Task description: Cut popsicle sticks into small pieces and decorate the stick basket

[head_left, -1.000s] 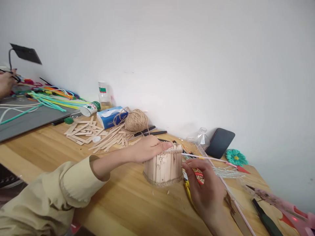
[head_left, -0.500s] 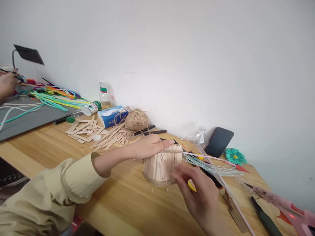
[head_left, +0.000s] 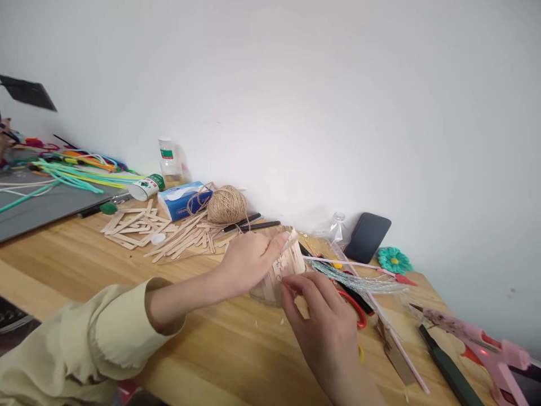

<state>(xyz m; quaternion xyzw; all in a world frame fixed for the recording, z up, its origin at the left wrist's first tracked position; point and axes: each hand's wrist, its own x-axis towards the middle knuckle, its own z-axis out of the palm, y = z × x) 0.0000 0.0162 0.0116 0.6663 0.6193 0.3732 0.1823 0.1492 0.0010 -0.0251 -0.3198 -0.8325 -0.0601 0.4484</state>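
A small cup covered in wooden craft sticks (head_left: 298,255) is tilted over the table in front of me. A little wooden flower (head_left: 281,261) decorates its side. My left hand (head_left: 248,263) grips the cup by its rim, thumb on the near side, and covers much of it. Thumb and fingertips of my right hand (head_left: 323,318) are pinched together against the cup's side, just below the flower. Whatever lies between those fingertips is too small to make out.
Loose craft sticks (head_left: 181,237), a ball of twine (head_left: 227,204) and a tissue pack (head_left: 182,204) lie at back left. To the right are red-handled scissors (head_left: 359,310), silvery strands (head_left: 359,282), a phone (head_left: 368,237), a dark-green-handled tool (head_left: 450,366) and a pink glue gun (head_left: 492,352).
The cup has tipped over in my left hand, its side turning more upward. My right hand has moved slightly left, its fingertips now on the cup. The whole view has shifted a little.
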